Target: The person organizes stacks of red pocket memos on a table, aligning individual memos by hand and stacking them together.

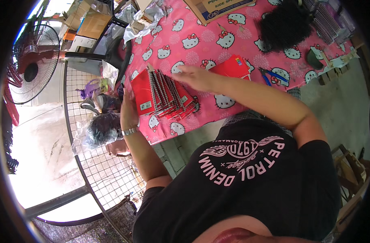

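Note:
A fanned pile of red spiral notebooks (142, 91) lies on the pink cartoon-print tablecloth (209, 38), its wire bindings overlapping in the middle. Along the pile's left edge my left hand (129, 112) is held upright with its fingers stretched, wearing a metal band at the wrist. My right hand (198, 77) reaches in from the right, fingers extended over or beside the pile's upper right; whether it touches the notebooks I cannot tell. Right of that hand, partly behind my forearm, lie more red notebooks (232, 67). Blue-handled pliers (274, 76) rest farther right.
At the far right sit a mass of black wire-like strands (284, 26) and a stack of spiral-bound items (324, 20). A cardboard box (217, 9) stands at the back. Left of the table are a fan (33, 69), wire mesh (108, 178) and a plastic-wrapped black bundle (101, 129).

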Motion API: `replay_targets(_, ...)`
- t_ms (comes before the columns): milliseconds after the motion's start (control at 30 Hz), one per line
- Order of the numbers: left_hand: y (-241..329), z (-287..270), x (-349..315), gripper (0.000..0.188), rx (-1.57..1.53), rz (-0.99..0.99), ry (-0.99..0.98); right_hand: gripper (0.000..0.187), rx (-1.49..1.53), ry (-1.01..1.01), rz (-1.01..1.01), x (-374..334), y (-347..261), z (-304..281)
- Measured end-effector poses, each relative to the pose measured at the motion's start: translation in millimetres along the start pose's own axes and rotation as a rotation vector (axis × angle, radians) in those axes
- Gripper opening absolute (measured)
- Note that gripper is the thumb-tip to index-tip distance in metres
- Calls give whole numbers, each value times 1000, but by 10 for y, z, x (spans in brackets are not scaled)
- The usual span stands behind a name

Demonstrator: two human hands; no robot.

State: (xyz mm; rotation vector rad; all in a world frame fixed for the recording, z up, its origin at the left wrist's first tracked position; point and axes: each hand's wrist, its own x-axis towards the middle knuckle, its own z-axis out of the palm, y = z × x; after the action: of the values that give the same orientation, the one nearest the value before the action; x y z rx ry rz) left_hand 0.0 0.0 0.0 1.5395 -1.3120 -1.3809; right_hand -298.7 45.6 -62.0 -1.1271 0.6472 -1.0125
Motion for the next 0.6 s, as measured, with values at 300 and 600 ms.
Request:
replay_targets(300,233,413,-246,50,-279,-227,-182,69,-444,158,281,402,-157,704)
replay_targets(600,26,194,-110,37,-304,-237,-42,56,-1489,-528,7,486,-427,701)
